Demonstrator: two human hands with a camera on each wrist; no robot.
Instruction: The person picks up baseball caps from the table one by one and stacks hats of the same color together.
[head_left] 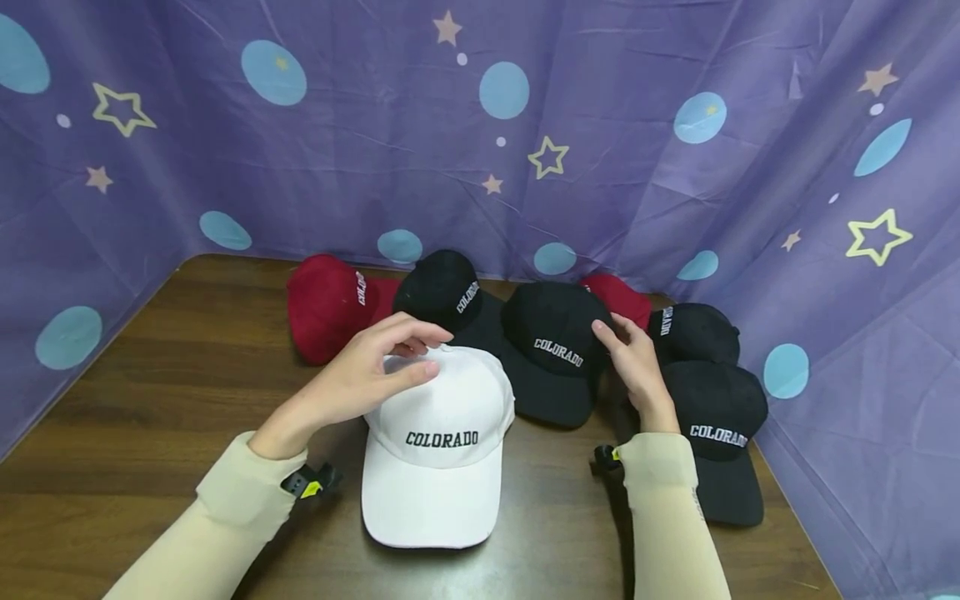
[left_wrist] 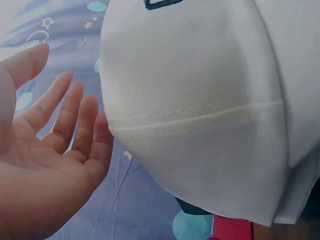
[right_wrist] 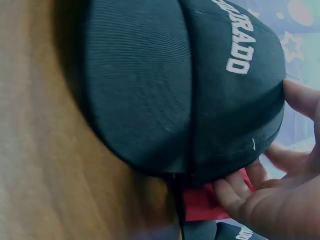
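A white baseball cap (head_left: 442, 400) with COLORADO in dark letters lies front and centre, its brim towards me. Over its crown my left hand (head_left: 367, 367) is loosely curved, thumb apart from the fingers. In the left wrist view that hand (left_wrist: 60, 145) is beside the white cap (left_wrist: 190, 115), fingertips right at its edge. My right hand (head_left: 637, 367) holds a black baseball cap (head_left: 558, 333) by its right side. The right wrist view has the thumb on the black cap's crown (right_wrist: 240, 105) and the fingers round its lower edge.
Behind stand a red cap (head_left: 326, 308) at left and another black cap (head_left: 442, 292) beside it. On the right are a second red cap (head_left: 618, 296) and two black caps, one rear (head_left: 697, 333), one front (head_left: 716, 408). A purple curtain (head_left: 360, 150) borders the wooden table (head_left: 150, 375).
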